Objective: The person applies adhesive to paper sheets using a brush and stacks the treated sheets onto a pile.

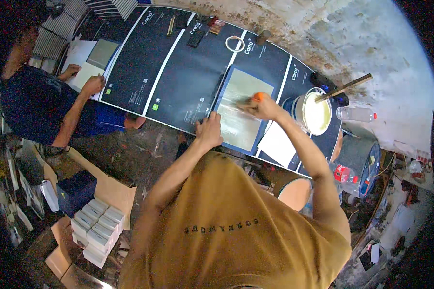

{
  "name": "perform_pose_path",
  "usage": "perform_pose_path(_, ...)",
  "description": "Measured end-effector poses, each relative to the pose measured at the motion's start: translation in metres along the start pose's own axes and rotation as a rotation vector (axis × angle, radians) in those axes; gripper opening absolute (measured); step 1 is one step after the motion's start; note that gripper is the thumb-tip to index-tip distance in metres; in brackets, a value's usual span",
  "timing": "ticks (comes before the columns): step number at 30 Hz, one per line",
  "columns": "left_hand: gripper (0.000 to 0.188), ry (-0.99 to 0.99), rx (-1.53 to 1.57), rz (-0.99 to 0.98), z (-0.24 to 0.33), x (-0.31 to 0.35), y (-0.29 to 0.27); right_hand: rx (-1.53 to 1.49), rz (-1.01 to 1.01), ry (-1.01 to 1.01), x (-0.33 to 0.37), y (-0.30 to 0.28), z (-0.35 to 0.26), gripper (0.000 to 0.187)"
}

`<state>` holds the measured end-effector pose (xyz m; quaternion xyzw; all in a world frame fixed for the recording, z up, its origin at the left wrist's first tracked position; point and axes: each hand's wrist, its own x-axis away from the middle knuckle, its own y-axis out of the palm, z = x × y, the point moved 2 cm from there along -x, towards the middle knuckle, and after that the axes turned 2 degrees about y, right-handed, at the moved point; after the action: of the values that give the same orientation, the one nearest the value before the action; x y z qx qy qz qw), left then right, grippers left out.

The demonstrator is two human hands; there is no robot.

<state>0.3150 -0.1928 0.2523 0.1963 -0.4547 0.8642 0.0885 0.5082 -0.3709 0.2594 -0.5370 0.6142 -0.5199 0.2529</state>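
Note:
A pale greyish sheet (237,126) with a dark blue border lies on the black-covered table in front of me. My right hand (265,107) is closed round an orange-handled brush (258,97), its blurred head against the middle of the sheet. A wet-looking sheen shows there. At the sheet's lower left edge, my left hand (209,130) rests with fingers apart, holding nothing. Right of the sheet stands a bucket (301,111) of creamy white paste with a wooden stick (345,87) in it. White paper (278,145) lies beneath my right forearm.
A co-worker's hands (93,85) handle a pale board at the table's left end. A tape ring (235,44) and small tools lie along the far side, near the stained wall. Clear bottles (354,114) stand at right. An open carton (115,192) and stacked white boxes (97,224) sit lower left.

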Motion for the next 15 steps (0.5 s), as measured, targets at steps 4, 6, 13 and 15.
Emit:
perform_pose_path(4,0.081,0.017,-0.063,-0.001,0.0,0.0,0.004,-0.128,-0.061,0.223,0.049,-0.044,-0.005,0.04)
perform_pose_path(6,0.085,0.032,-0.098,-0.004,-0.003,-0.005,0.008,-0.126,-0.015,0.335,0.052,-0.034,0.011,0.035)
perform_pose_path(13,0.081,0.062,-0.234,-0.075,0.009,-0.01,-0.001,-0.541,1.008,0.759,-0.016,0.048,-0.076,0.026)
perform_pose_path(15,0.081,0.052,-0.248,-0.112,0.012,-0.01,-0.004,-0.494,1.008,0.883,0.021,0.072,-0.063,0.025)
